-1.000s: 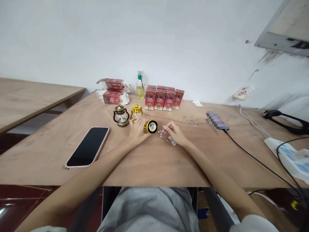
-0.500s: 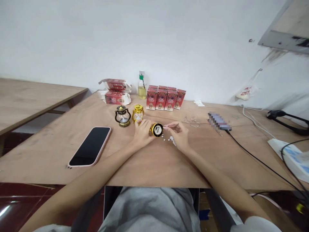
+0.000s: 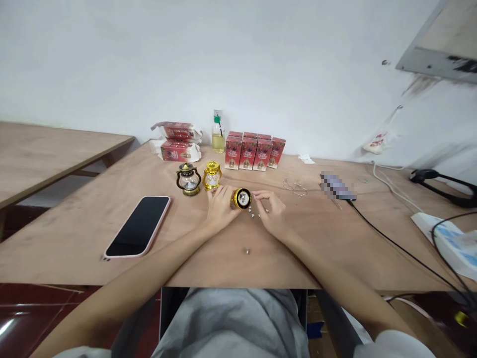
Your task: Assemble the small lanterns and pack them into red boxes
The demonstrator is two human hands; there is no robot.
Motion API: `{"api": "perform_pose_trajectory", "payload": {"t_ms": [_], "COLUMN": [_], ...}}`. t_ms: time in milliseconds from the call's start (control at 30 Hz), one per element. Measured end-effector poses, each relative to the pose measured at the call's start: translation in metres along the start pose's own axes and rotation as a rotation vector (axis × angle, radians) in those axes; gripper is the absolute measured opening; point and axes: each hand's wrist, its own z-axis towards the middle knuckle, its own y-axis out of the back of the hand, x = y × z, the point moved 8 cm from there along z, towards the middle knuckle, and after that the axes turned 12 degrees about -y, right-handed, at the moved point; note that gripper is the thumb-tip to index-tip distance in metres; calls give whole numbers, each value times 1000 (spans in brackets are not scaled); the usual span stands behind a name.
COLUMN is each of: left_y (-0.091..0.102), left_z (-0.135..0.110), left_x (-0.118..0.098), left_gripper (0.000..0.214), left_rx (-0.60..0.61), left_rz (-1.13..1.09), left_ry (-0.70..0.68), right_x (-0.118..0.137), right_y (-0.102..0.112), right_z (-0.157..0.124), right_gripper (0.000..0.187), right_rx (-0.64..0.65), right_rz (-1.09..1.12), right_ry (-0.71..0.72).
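Observation:
My left hand is closed round a small gold lantern lying on its side, its round base turned toward me. My right hand is just right of that base, fingers curled and pinched; what they hold is too small to name. Several tiny silver button cells lie between the two hands. One more small round piece lies alone nearer the table's front edge. Two other lanterns stand upright behind my left hand, a dark one and a gold one.
A phone with a pink case lies screen-up at the left. Red boxes, a small bottle and opened packs line the back. Wire pieces, a blurred device with a black cable, and a white paper pack lie to the right.
My right hand lifted from the loose cells to the lantern's base, then lowered beside it. The lantern shifted slightly right. A small round piece now lies near the front edge.

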Motion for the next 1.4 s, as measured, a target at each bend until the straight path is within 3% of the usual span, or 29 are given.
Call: {"api": "perform_pose_trajectory", "payload": {"t_ms": [267, 733, 833, 933, 1000, 1067, 1133, 1200, 1267, 1333, 1400], "left_y": [3, 4, 4, 2, 2, 2, 1, -1, -1, -1, -1], "left_z": [0, 2, 1, 0, 0, 0, 1, 2, 2, 2, 2], "left_x": [6, 7, 8, 10, 11, 11, 10, 9, 8, 8, 8], "left_gripper": [30, 30, 32, 32, 31, 32, 32, 32, 31, 31, 30], "left_rx": [-27, -16, -22, -13, -21, -29, -23, -6, 6, 13, 13], "left_rz": [1, -3, 2, 0, -6, -14, -20, -25, -32, -37, -31], "left_ry": [23, 40, 35, 48, 50, 42, 35, 33, 33, 34, 38], "right_x": [-5, -3, 18, 66, 108, 127, 121, 93, 56, 23, 3], "right_y": [-15, -18, -3, 26, 32, 35, 34, 30, 28, 26, 21], "right_z": [-5, -3, -3, -22, -55, -94, -133, -169, -194, -204, -209], "right_gripper": [12, 14, 15, 22, 21, 16, 13, 18, 27, 38, 41], "right_rx": [89, 129, 73, 103, 408, 738, 1053, 1292, 1405, 1367, 1320], "right_rz": [-32, -51, -14, 22, 44, 1, -92, -286, -466, -562, -513], "right_ry": [34, 47, 41, 148, 347, 381, 261, 75, -116, -282, -399]}}
